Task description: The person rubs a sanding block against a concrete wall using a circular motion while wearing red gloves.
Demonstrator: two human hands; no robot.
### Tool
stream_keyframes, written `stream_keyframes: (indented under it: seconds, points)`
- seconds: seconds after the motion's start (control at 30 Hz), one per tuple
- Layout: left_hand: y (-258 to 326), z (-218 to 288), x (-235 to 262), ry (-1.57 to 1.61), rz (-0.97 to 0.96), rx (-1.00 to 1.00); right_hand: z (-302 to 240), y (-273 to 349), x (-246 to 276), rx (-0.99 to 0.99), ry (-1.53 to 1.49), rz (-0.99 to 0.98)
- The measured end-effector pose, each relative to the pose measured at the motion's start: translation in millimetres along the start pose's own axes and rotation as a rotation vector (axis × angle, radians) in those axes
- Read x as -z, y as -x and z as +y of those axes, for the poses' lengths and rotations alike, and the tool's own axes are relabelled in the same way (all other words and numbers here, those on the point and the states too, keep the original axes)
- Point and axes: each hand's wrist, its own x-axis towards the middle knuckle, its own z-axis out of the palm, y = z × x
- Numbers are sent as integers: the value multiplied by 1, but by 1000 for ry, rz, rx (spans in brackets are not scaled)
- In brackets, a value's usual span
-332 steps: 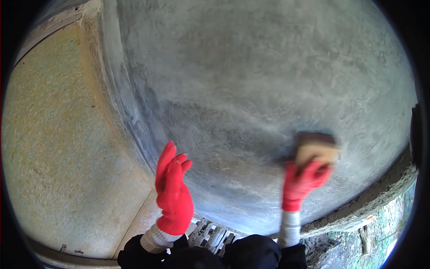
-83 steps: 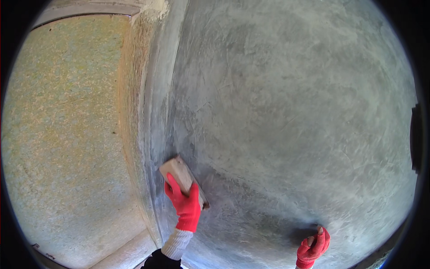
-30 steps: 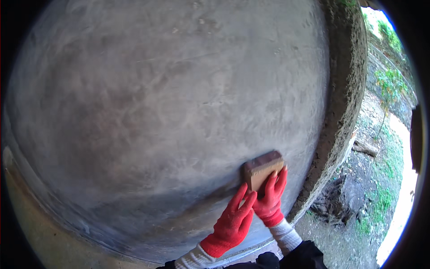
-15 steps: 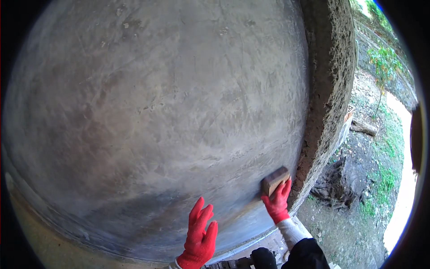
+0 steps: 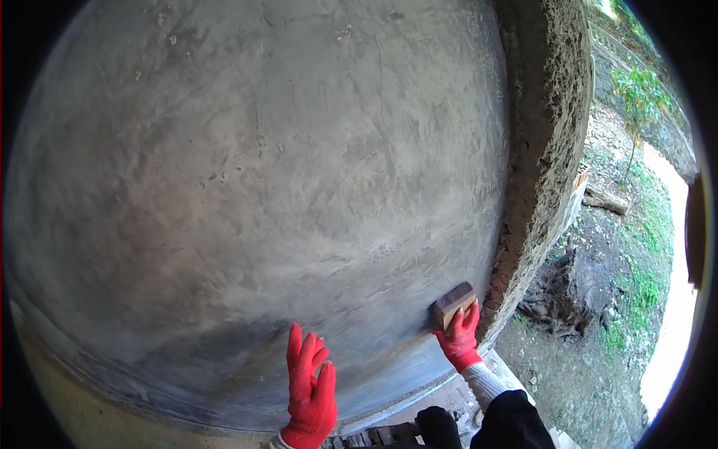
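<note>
A grey plastered wall (image 5: 262,224) fills most of the view, mottled and darker along its lower part. My right hand (image 5: 460,340), in a red glove, grips a brown sanding block (image 5: 453,305) against the wall, near its right-hand corner. The block's face on the wall is hidden. To the left, my left hand (image 5: 310,400), gloved in red too, is raised in front of the wall with its fingers up and apart. Nothing is in it, and I cannot tell whether it touches the wall.
A rough-edged concrete border (image 5: 542,150) runs down the wall's right side. Beyond it lie a dark tree stump (image 5: 568,295), a short log (image 5: 606,200), a small leafy tree (image 5: 639,97) and grassy ground. A ledge (image 5: 97,404) follows the wall's foot at lower left.
My left hand has moved left and a little down. My right hand, still holding the sanding block, has shifted slightly left; the whole view has tilted a little.
</note>
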Motion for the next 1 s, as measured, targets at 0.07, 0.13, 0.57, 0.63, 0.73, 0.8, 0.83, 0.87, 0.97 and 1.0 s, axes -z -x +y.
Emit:
stream_keyframes:
  seconds: [0.07,0.13,0.57,0.63,0.73,0.8,0.83,0.87,0.97,1.0]
  points:
    - [4,-2,5,-17,15,59,-5,-23,9,24,-2,-22]
    - [6,-3,11,-22,21,57,-23,-103,28,7,-30,110]
    - [1,0,5,74,50,17,4,-5,8,10,-15,7]
    - [-1,0,6,82,65,46,2,-21,11,51,44,17]
    - [6,-1,11,56,80,83,-25,-132,39,19,-40,122]
    - [4,-1,10,30,77,56,-38,-205,70,38,-52,219]
    - [3,1,6,37,72,58,-42,-233,84,28,-39,240]
    - [2,2,5,41,69,60,-48,-251,90,-11,-63,259]
    - [2,3,8,53,79,54,-46,-233,74,9,-58,299]
    - [3,4,12,49,89,50,-43,-199,56,-8,-53,243]
